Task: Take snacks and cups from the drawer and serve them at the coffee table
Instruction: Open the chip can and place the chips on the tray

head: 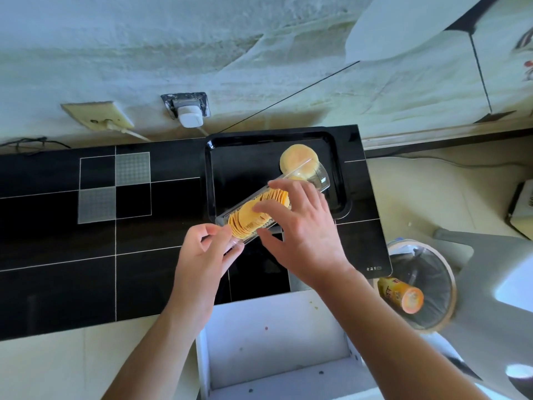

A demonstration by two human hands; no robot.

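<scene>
Yellow crisps [253,216]; black tray [230,157]; black, grey-checked cabinet top [86,197].

White plug [189,118] in wall socket, lined waste bin [424,284], grey chair [490,284]
</scene>
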